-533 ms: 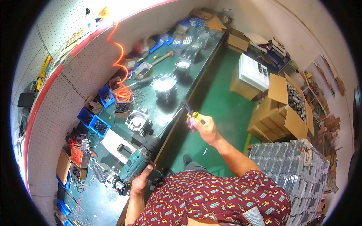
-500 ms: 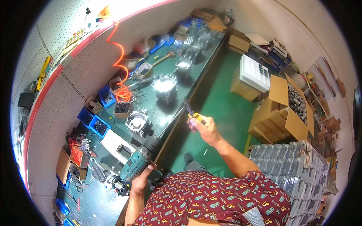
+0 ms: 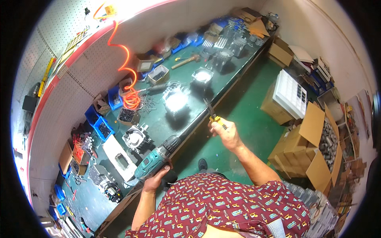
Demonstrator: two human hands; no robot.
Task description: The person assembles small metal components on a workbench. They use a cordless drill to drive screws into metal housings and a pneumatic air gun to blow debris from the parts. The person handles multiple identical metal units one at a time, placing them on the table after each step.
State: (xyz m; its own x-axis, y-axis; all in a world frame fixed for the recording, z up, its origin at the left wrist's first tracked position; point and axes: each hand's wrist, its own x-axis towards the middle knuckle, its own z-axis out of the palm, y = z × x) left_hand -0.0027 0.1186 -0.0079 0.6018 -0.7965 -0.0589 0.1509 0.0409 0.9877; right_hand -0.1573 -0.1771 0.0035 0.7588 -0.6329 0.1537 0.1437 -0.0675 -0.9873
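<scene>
My left hand (image 3: 158, 179) is closed around the grip of a teal and black cordless drill (image 3: 151, 163). The drill lies over the bench's front edge, its dark chuck aimed away to the upper right; whether a bit sits in it is hard to make out. My right hand (image 3: 229, 135), raised past the bench edge, grips yellow-handled pliers (image 3: 214, 118) with the dark jaws pointing up and slightly parted. Beyond the drill stands a finned metal housing (image 3: 137, 139). Left of the drill lies a white block with a rectangular opening (image 3: 119, 155).
On the green bench (image 3: 162, 125) are more housings, one lit brightly (image 3: 176, 100), a hammer (image 3: 185, 62), blue bins (image 3: 104, 129) of small parts and a coiled orange air hose (image 3: 131, 100). Right of the aisle stand an open carton (image 3: 299, 148) of metal parts and a white tray stack (image 3: 289, 95).
My view has turned, shifting the bench and cartons. The drill has swung to point more to the right, away from the motor assembly. My right hand still holds the pliers, their jaws wider apart.
</scene>
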